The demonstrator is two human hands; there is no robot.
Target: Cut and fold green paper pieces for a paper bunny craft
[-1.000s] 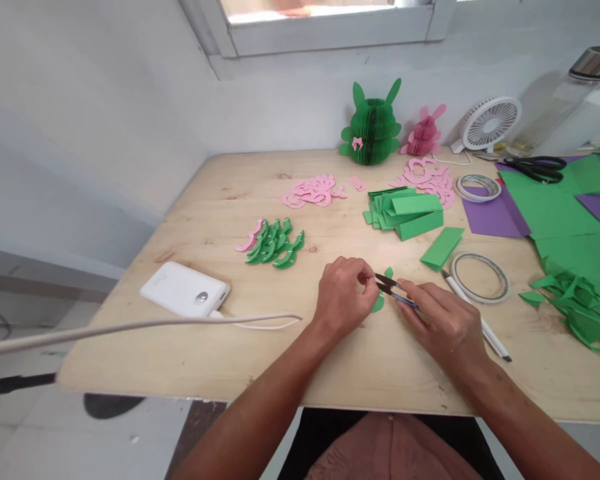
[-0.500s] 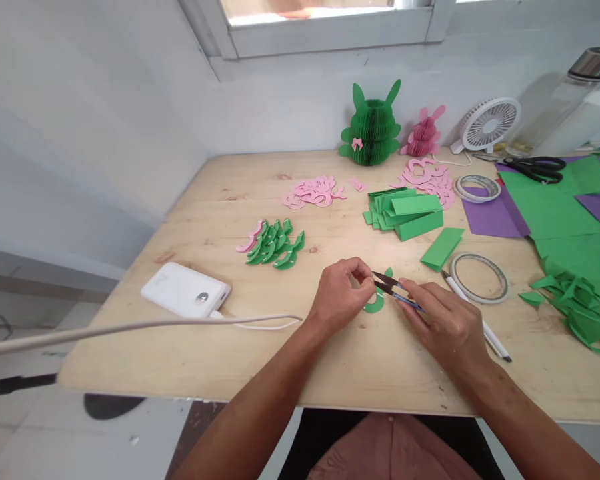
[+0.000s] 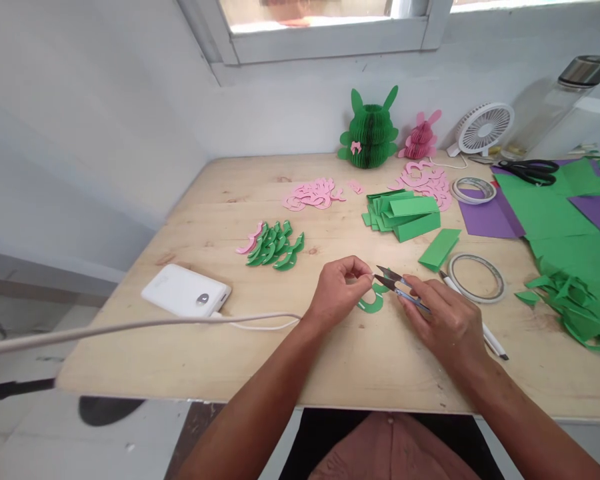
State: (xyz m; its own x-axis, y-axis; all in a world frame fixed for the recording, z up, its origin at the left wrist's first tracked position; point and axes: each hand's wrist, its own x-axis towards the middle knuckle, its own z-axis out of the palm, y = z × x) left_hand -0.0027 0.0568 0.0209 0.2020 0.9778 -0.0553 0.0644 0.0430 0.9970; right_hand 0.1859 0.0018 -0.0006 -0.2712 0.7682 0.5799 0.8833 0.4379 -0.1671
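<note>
My left hand (image 3: pixel 344 287) is closed in a pinch on a small whitish bit that looks like a piece of tape, mostly hidden by the fingertips. From the right, my right hand (image 3: pixel 443 317) grips thread snips (image 3: pixel 397 288), their dark blades parted and pointing at the left fingertips. Beneath the blades a curved green paper cutout (image 3: pixel 373 307) lies on the table, with a short white strip on it; the left hand and the snips cover part of it. Several similar green curved pieces (image 3: pixel 275 245) with white strips lie further left, beside a pink one (image 3: pixel 250 241).
A white power bank (image 3: pixel 185 291) with a cable lies at left. Tape rolls (image 3: pixel 503 283), a white pen (image 3: pixel 495 343), folded green cards (image 3: pixel 405 213) and green scraps (image 3: pixel 575 300) lie right. Behind are pink cutouts (image 3: pixel 313 195), a green paper rabbit (image 3: pixel 370 137), a fan (image 3: pixel 485 130) and scissors (image 3: pixel 527 171).
The snips' blades have parted and drawn slightly away from the left fingertips. The view has shifted a little; the left hand stays pinched in nearly the same place.
</note>
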